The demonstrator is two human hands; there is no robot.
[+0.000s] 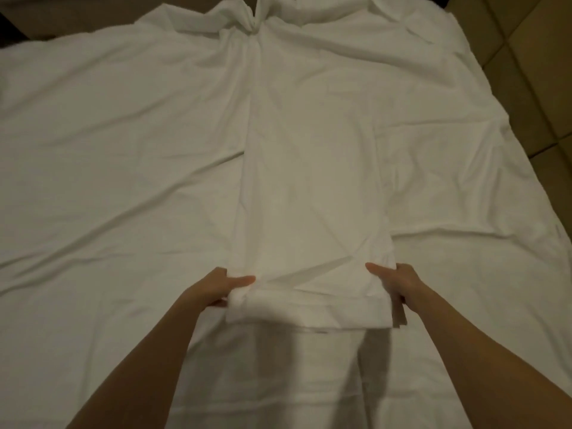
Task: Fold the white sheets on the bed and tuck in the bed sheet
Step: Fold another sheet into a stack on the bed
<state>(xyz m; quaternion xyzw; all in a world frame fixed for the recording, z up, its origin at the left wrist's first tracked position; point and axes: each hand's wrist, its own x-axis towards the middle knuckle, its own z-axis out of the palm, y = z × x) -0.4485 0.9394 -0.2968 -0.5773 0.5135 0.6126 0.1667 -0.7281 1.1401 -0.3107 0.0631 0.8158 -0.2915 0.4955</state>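
Observation:
A white sheet, folded into a long narrow strip, lies along the middle of the bed and bunches up at the far end. Its near end is turned over into a thick fold. My left hand grips the left corner of that fold, thumb on top. My right hand grips the right corner the same way. Under the strip a wrinkled white bed sheet covers the mattress.
A tan tiled floor shows past the bed's right edge. A brown surface lies beyond the far left of the bed. The bed sheet hangs loose over the right side.

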